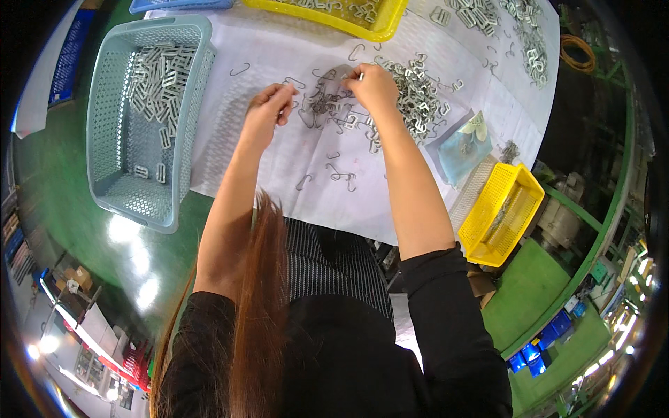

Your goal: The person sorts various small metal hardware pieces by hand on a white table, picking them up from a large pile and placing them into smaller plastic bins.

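My left hand (pixel 269 114) is closed above the white-covered table, its thumb and fingers pressed together; whatever it pinches is too small to make out. A thin wire hook (pixel 295 81) shows right by its fingertips. Across from it my right hand (pixel 373 88) pinches with thumb and forefinger, and what is between them cannot be made out. Below and between the hands lies a tangled heap of dark wire hooks (pixel 323 102). Just right of my right hand spreads a pile of silvery metal buckles (pixel 420 101). Several loose hooks (pixel 341 177) lie nearer to me.
A grey-blue basket (pixel 198 118) with metal buckles stands at the left. A yellow tray (pixel 380 33) of metal parts is at the far edge; a small yellow basket (pixel 481 240) sits at the right. Near it lies a pale blue packet (pixel 461 150). More buckles (pixel 477 14) lie far right.
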Demonstrator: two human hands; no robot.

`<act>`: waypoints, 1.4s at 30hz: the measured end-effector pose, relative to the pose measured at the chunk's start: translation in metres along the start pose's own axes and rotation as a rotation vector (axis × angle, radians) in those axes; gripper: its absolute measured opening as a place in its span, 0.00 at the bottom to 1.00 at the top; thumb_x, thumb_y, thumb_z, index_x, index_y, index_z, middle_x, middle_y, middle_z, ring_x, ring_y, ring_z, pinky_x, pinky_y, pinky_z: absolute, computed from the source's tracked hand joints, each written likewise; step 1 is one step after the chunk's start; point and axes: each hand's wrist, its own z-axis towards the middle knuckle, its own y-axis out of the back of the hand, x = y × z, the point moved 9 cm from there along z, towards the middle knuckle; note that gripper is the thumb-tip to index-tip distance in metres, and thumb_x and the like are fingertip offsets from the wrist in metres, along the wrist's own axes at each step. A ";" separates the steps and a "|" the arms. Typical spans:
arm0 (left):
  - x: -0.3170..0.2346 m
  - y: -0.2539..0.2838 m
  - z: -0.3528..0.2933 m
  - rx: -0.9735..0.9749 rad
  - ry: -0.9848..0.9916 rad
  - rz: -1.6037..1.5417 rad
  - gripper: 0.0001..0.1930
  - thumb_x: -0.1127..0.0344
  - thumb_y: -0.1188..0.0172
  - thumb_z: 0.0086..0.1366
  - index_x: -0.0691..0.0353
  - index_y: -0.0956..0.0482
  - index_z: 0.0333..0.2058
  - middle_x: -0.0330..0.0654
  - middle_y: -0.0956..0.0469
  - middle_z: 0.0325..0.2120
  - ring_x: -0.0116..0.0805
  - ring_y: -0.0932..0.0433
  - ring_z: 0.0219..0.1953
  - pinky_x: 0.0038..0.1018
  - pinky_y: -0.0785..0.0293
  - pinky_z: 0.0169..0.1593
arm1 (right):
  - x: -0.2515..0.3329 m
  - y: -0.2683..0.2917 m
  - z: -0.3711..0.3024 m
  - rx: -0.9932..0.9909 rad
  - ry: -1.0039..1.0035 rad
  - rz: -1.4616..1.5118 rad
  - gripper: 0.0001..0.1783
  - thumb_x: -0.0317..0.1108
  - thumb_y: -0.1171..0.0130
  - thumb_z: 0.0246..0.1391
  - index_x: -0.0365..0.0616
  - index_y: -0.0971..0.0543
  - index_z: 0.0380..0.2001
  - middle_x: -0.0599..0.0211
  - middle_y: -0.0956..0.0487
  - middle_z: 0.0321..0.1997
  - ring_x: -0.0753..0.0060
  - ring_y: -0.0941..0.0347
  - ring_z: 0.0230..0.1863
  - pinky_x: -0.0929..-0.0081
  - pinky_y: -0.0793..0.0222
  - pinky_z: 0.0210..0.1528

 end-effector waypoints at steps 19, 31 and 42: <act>0.012 -0.007 -0.017 0.280 -0.024 -0.335 0.10 0.61 0.47 0.62 0.62 0.26 0.30 0.32 0.33 0.20 0.21 0.40 0.19 0.19 0.49 0.20 | -0.028 -0.022 -0.003 0.260 -0.170 0.521 0.10 0.35 0.35 0.41 0.43 0.23 0.27 0.67 0.23 0.22 0.70 0.26 0.27 0.74 0.33 0.28; -0.008 -0.047 0.011 -0.008 -0.272 0.356 0.11 0.60 0.40 0.58 0.62 0.24 0.31 0.34 0.32 0.14 0.26 0.36 0.16 0.25 0.40 0.20 | -0.057 -0.007 -0.086 0.348 -0.326 1.148 0.12 0.34 0.37 0.47 0.45 0.26 0.34 0.69 0.25 0.29 0.69 0.27 0.29 0.78 0.35 0.26; -0.031 -0.075 -0.008 -0.128 -0.516 0.750 0.08 0.63 0.36 0.53 0.58 0.22 0.30 0.34 0.31 0.14 0.27 0.35 0.15 0.26 0.41 0.20 | -0.045 -0.011 -0.094 0.065 -0.258 0.315 0.12 0.34 0.32 0.37 0.41 0.23 0.25 0.65 0.22 0.23 0.65 0.26 0.24 0.70 0.32 0.26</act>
